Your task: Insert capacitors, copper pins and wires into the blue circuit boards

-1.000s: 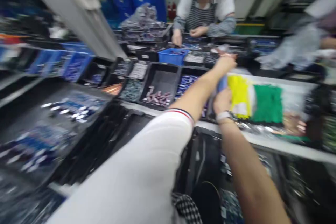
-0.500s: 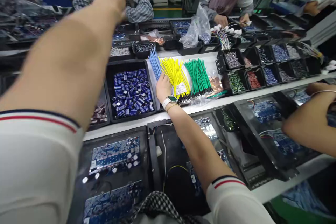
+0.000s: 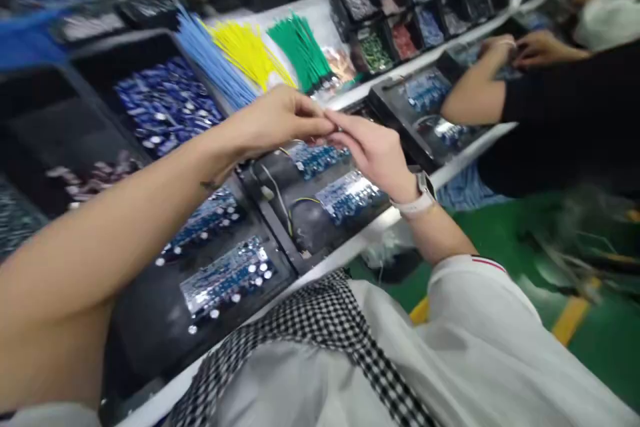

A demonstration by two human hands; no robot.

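- Circuit boards (image 3: 347, 195), two of them, lie in the black tray (image 3: 315, 230) beneath the person's meeting hands; this tray is the landmark for everything below.
- Pinkish-brown parts (image 3: 97, 177) fill the near end of a bin well to the left of the tray, partly hidden by the left forearm.
- Blue cylindrical parts (image 3: 165, 103) are heaped in another bin, left of the tray and beyond it.
- Populated boards (image 3: 225, 277) with round, pale-topped parts along their edges sit in a second tray, just left of the landmark tray.
- Blue wires (image 3: 215, 57) lie bundled beyond the tray, with yellow wires (image 3: 250, 50) just to their right and green wires (image 3: 297, 50) farther right.
- The left hand (image 3: 280, 117) is above the tray's far end, thumb and fingers drawn in towards the right hand's fingertips; whether it grips something small I cannot tell.
- The right hand (image 3: 373, 147), wearing a watch (image 3: 425, 185), is above the tray's right part, fingertips meeting the left's; what it pinches, if anything, I cannot tell.
- A co-worker's hands (image 3: 543, 49) are together, well right of the tray.
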